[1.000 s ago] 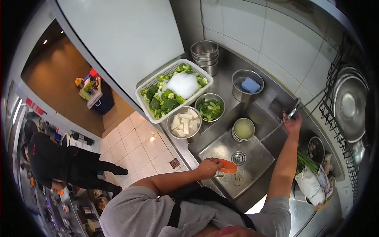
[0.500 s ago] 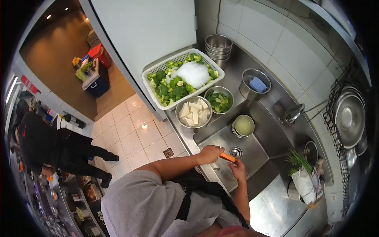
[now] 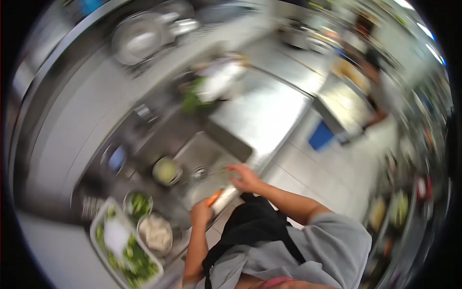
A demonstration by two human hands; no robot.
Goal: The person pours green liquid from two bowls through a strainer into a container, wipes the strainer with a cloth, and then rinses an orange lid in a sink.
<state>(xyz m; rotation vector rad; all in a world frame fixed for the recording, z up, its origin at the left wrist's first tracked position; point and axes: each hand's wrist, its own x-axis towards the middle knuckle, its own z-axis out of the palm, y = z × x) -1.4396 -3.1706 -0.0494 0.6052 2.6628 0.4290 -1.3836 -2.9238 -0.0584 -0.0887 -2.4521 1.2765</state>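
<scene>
My left hand (image 3: 201,212) is closed around one end of an orange carrot (image 3: 215,197), which sticks out over the near edge of the metal sink (image 3: 204,149). A short way off, my right hand (image 3: 245,178) is held over the sink's edge. Its fingers look apart and nothing shows clearly in them, though motion blurs the view. Inside the sink stands a bowl with pale greenish liquid (image 3: 167,171), beside the drain (image 3: 198,173).
At lower left are a white basket of broccoli (image 3: 132,257), a bowl of white pieces (image 3: 155,234) and a bowl of greens (image 3: 139,204). A wrapped bunch of greens (image 3: 221,82) stands beyond the sink. At upper right, a person (image 3: 382,89) is by a large pale container (image 3: 344,103).
The view has swung strongly to the right and blurred. My right hand has come away from the carrot, which stays in my left hand. Another person by a container is now visible.
</scene>
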